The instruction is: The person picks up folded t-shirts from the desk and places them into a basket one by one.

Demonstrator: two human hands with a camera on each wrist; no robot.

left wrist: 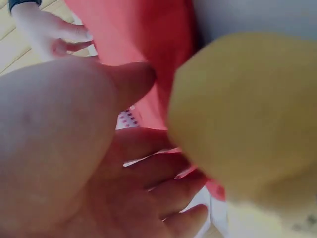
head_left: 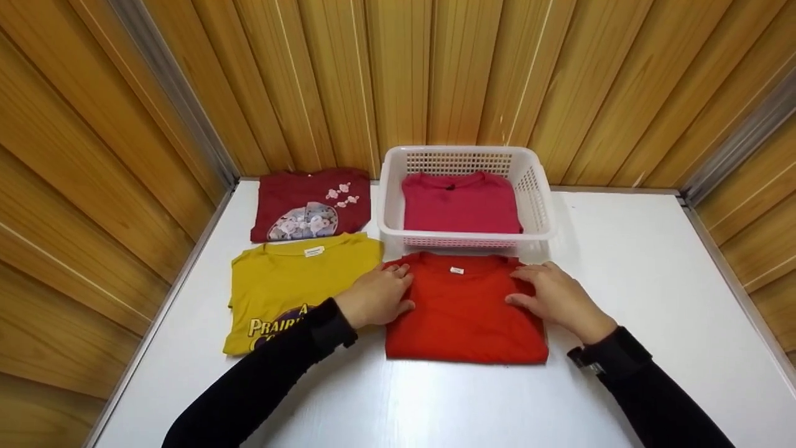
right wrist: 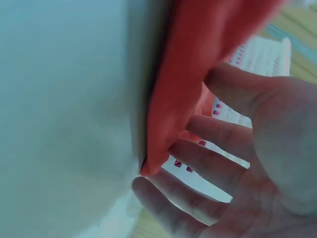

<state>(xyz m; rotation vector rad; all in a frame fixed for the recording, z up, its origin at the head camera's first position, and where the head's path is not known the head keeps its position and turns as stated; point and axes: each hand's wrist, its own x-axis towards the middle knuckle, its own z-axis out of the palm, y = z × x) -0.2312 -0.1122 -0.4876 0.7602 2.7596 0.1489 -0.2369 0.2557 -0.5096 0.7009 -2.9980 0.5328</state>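
Note:
A folded red T-shirt (head_left: 466, 317) lies flat on the white table, its collar and small white label toward the back. My left hand (head_left: 378, 295) touches its left side, thumb on the cloth and fingers spread at the upper corner. On the opposite side, my right hand (head_left: 550, 295) rests with thumb and fingertips on the shirt's right edge. In the right wrist view the fingers (right wrist: 208, 158) are extended along the red cloth. A folded yellow T-shirt (head_left: 283, 280) with a printed front lies left of the red one, partly under my left forearm.
Behind the red shirt stands a white plastic basket (head_left: 466, 236) holding a folded pink shirt (head_left: 460, 208). A folded dark red shirt (head_left: 314, 205) with a flower print lies left of the basket. Wood-panelled walls (head_left: 398, 74) border the white table (head_left: 653, 280) at the back and sides.

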